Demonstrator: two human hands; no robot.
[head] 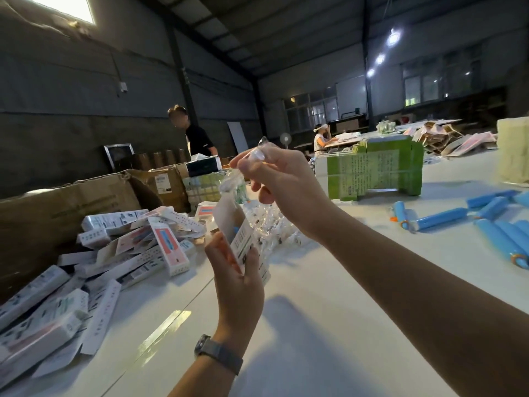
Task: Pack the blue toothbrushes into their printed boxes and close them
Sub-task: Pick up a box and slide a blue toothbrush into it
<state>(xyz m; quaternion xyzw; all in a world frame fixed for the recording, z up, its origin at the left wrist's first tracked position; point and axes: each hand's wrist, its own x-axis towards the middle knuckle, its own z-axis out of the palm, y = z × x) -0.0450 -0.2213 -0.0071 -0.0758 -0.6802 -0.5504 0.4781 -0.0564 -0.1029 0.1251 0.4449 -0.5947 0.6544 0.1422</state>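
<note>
- Left hand [239,277] is up off the table [329,282], gripping a printed box [243,239] by its lower half, thumb on one face and fingers curled round the other.
- The box stands close to upright, its long axis running from the left palm up and a little away, open mouth at the top with a white flap standing behind it.
- Right hand [282,184] hangs directly above that mouth, nearer the camera's centre than anything else in play.
- Its thumb and forefinger are pressed together on the top of a clear wrapper [259,153]; the other fingers curl loosely below.
- The wrapper trails down from the pinch toward the box mouth, so the two hands are stacked: pinch above, box below, nearly in line.
- Whether a toothbrush or some smaller part is inside that wrapper I can't tell; it's transparent and crumpled.
- My read: the piece is going in, and the move turns on keeping the wrapper's long axis lined up with the box's axis.
- Loose blue toothbrushes [498,233] lie well out to the right of the right hand, flat on the table, long axes mostly pointing away and left.
- The right hand is plainly the nearer one for fetching those.
- A heap of more clear wrapped pieces [274,227] sits just behind the held box.
- To the left of the left hand, a pile of boxes [120,245] is scattered in all directions, with a cardboard carton [71,207] behind.
</note>
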